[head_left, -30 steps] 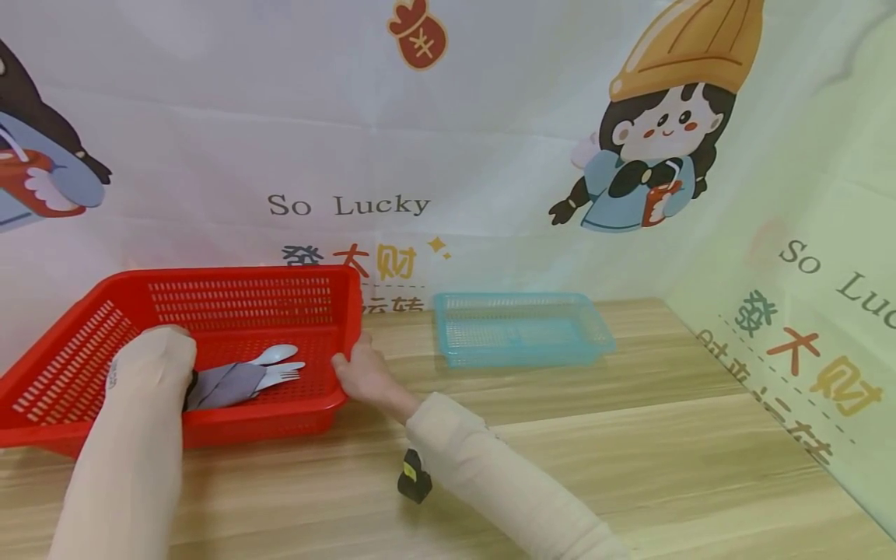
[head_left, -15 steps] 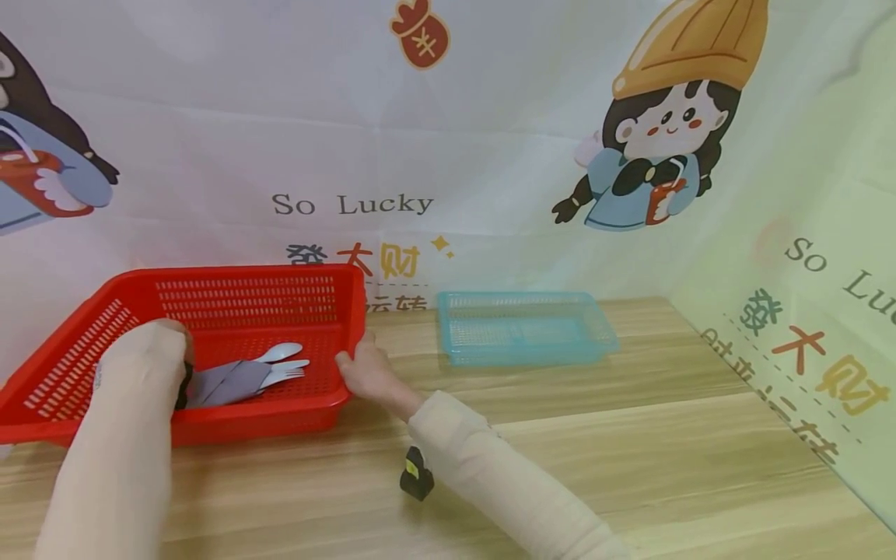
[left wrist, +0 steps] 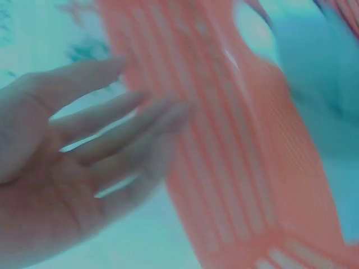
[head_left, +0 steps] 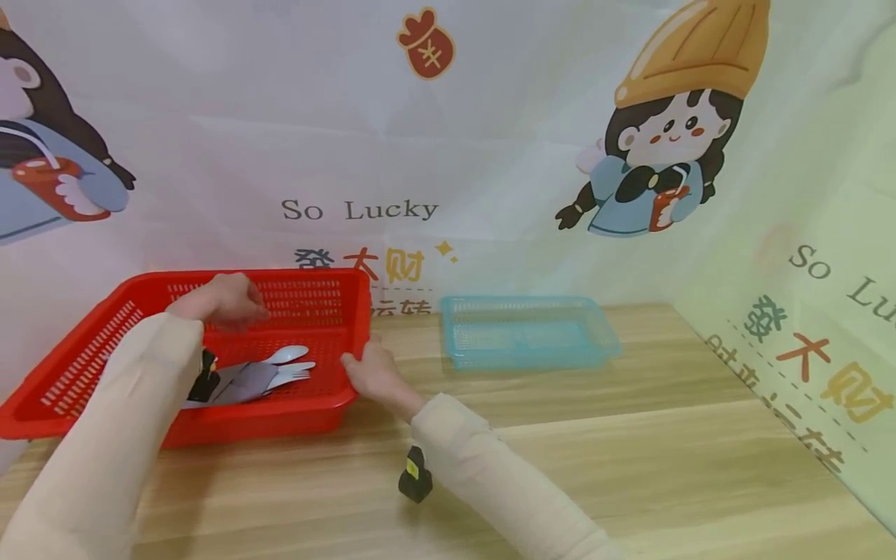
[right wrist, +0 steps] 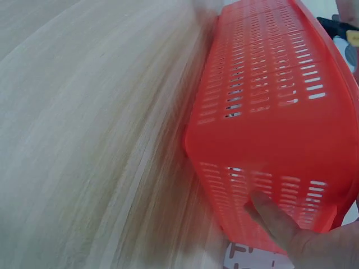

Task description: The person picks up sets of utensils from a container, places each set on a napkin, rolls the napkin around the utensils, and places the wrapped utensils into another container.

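A red plastic basket (head_left: 266, 426) with slotted walls stands at the left of the table. Inside lie a white spoon (head_left: 288, 354) and a white fork (head_left: 292, 373), their handles in a folded grey cloth (head_left: 253, 381); the left arm hides part of the cloth. Over the basket's interior hovers my left hand (head_left: 227, 303), fingers spread and holding nothing, as the left wrist view also shows its bare palm (left wrist: 50, 185). My right hand (head_left: 378, 379) holds the basket's right end at the rim, with fingers (right wrist: 275, 218) against the outer wall in the right wrist view.
A light blue rectangular basket (head_left: 532, 359) sits farther back, right of the red one. A printed cloth backdrop (head_left: 504, 233) rises behind the wooden table (head_left: 630, 451) and along its right side. Black wrist cameras hang under both sleeves.
My left hand has risen from low in the basket near the grey cloth, moving up and right, fingers now in sight. The right hand keeps its place at the basket's right end.
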Action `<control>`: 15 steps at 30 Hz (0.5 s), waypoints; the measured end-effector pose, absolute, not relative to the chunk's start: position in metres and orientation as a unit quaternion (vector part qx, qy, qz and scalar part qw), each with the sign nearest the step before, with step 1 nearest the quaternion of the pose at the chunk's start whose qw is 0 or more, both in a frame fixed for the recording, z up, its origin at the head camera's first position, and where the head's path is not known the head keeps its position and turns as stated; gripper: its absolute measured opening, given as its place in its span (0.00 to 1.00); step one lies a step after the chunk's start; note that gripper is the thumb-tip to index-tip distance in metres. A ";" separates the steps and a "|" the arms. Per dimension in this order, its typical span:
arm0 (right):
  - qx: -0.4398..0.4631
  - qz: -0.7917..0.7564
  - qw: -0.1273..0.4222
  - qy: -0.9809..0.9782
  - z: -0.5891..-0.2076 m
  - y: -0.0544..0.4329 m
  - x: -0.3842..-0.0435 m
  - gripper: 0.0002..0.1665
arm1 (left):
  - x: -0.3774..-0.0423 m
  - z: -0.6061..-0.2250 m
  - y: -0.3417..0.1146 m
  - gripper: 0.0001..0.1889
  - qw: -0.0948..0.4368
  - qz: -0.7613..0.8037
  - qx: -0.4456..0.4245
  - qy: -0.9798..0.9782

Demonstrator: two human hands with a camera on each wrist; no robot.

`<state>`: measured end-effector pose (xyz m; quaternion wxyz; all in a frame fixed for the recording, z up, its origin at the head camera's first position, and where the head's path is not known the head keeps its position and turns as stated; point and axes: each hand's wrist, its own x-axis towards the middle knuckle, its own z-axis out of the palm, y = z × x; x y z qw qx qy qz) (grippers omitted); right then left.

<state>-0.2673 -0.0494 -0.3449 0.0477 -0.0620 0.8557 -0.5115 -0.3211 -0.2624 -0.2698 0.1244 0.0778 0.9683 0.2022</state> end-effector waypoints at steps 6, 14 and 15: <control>-0.081 -0.559 0.056 0.823 -0.346 -0.034 -0.270 0.22 | -0.297 -0.257 -0.221 0.20 -0.089 0.311 0.147 0.935; -0.090 -0.615 0.086 0.778 -0.327 0.022 -0.263 0.21 | -0.239 -0.256 -0.184 0.10 -0.318 0.499 0.175 0.787; -0.098 -0.611 0.085 0.781 -0.327 0.032 -0.261 0.21 | -0.232 -0.258 -0.181 0.09 -0.320 0.512 0.189 0.774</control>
